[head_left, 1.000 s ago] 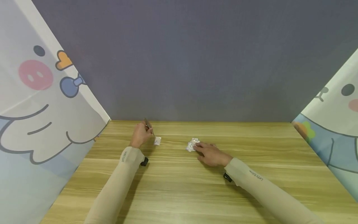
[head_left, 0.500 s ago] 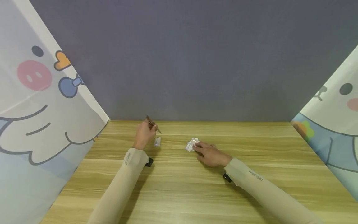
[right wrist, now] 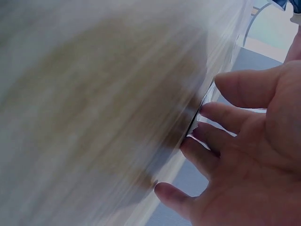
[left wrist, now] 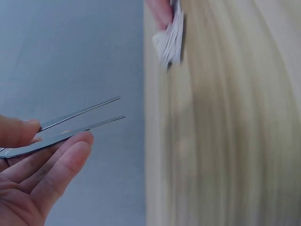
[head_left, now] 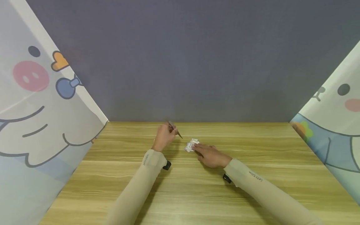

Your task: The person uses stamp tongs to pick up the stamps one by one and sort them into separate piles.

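My left hand (head_left: 164,137) pinches metal tweezers (left wrist: 56,140) between thumb and fingers. In the left wrist view the two tips stand apart with nothing between them. In the head view they point down and right, a short way left of a small pile of flat white printed pieces (head_left: 189,146). On the right side of that pile rest the fingertips of my right hand (head_left: 212,155), palm down with fingers extended. The right wrist view shows the fingers (right wrist: 200,155) spread against the tabletop, hiding most of the pile. A single white piece (head_left: 154,141) is almost hidden behind my left hand.
The wooden table (head_left: 180,193) ends at a grey panel (head_left: 180,62) close behind both hands. Cartoon-printed sheets (head_left: 56,125) slope up at the left and right sides. Each sleeve has a small dark device at the wrist.
My left hand has moved right with the tweezers, away from the single white piece and toward the pile. The tweezers lifted off that piece, which stayed on the table. My right hand stays on the pile.
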A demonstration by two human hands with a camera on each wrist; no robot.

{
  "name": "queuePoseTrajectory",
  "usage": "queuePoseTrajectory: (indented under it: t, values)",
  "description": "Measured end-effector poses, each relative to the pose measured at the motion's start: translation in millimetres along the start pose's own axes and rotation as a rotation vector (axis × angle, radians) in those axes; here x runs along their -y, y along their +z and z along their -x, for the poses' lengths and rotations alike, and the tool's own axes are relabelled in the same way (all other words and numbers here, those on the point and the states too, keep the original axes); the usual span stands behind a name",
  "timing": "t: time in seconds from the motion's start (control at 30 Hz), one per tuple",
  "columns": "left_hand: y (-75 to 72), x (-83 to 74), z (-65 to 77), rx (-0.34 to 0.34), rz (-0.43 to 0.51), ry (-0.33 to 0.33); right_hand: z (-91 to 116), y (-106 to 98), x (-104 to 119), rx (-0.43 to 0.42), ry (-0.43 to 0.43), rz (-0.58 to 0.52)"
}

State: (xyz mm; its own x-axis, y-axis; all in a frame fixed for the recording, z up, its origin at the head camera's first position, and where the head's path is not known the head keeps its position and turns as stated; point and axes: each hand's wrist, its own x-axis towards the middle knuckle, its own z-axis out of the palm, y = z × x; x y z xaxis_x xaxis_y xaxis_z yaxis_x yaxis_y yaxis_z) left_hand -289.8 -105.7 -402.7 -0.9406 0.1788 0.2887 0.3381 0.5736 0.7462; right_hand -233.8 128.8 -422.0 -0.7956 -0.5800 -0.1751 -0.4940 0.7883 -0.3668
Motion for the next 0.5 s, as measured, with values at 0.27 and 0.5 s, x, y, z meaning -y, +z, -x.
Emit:
queuePoseTrajectory:
  t: [0.27, 0.5]
  values:
    - [31.4, -4.7, -8.3, 0.031, 0.078, -0.087, -2, 2, -3, -0.008, -0.014, 0.025]
    - [43.3, -3.6, -12.8, 0.045, 0.132, -0.109, -2, 3, -6, -0.017, -0.02, 0.036]
